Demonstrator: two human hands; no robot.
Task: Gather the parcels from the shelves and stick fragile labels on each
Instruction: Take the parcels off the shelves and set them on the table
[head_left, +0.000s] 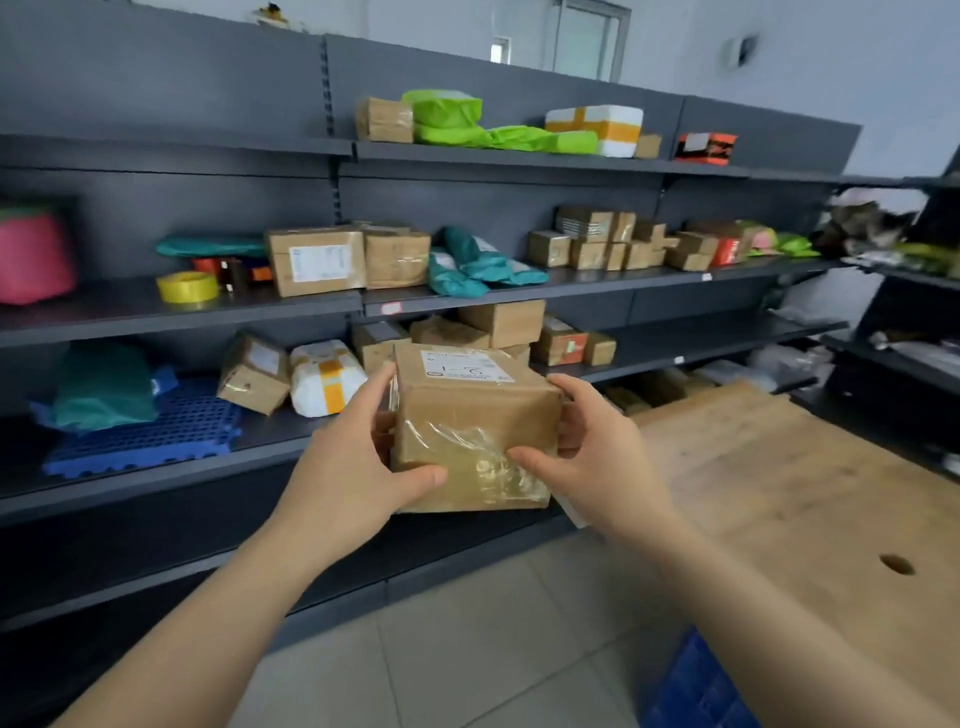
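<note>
Three long tiers of dark grey shelves (571, 296) span the wall ahead, loaded with brown boxes, bright green and teal bags and white foam packs banded with yellow tape. To the right stands a pale wooden table (779, 467) with a round hole near its close end, its far corner near the lowest shelf. Between shelves and table, both hands hold one parcel (467, 410) in the air, in front of the lower shelf and above the tiled floor.

It is a squat brown cardboard box, roughly cube-shaped, its corners a little soft and dented. The left hand (343, 467) grips its left side, thumb pressed on the near face and fingers curled behind the edge. The right hand (597, 452) grips the right side likewise, thumb on the near face. A white shipping label (467, 369) lies on the top face, with printed lines and a large handwritten mark; the print is too small to read. Wrinkled clear tape (483, 462) shines across the lower half of the near face, between the two thumbs.
</note>
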